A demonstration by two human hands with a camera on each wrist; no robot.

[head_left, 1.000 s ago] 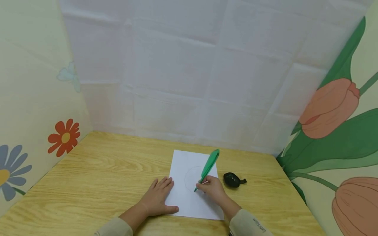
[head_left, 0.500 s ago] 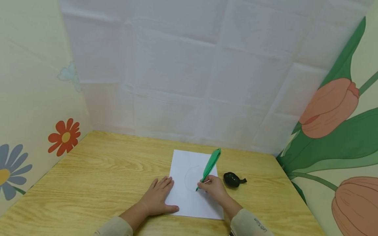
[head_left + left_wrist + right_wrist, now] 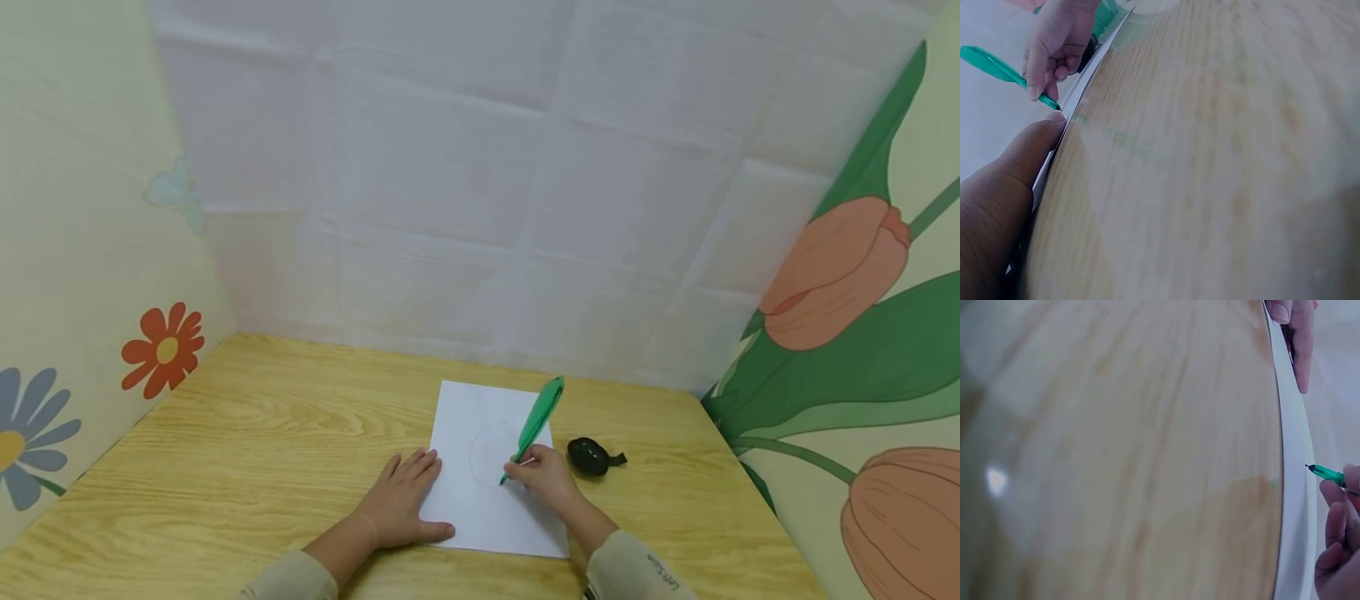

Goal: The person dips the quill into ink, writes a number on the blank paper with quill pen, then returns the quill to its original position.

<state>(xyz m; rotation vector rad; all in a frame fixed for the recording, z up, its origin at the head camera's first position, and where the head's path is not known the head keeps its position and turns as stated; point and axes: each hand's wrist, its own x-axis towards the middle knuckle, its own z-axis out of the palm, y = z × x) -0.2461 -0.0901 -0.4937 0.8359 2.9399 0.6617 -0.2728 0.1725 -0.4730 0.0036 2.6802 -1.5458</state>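
A sheet of white paper [image 3: 487, 529] lies on the wooden table, with a faint curved line [image 3: 470, 458] drawn on it. My right hand [image 3: 549, 482] pinches a green pen [image 3: 540, 414] whose upper part is shaped like a leaf or feather. The pen leans up to the right, its dark tip at the lower end of the curve. Flat across the paper's left edge rests my left hand [image 3: 399, 507], fingers straight and thumb spread. In the left wrist view the pen [image 3: 991, 64] shows beyond the left thumb; the right wrist view catches its green tip end [image 3: 1327, 474].
Right of the paper sits a glossy black rounded object [image 3: 588, 457] with a short tab. The wood-grain table [image 3: 300, 417] meets a creased white sheet [image 3: 435, 208] at the back. Walls with printed flowers stand on both sides.
My right hand and the pen have shifted slightly right and a little away from me, the tip moving along the bottom of the curve. My left hand has stayed in place.
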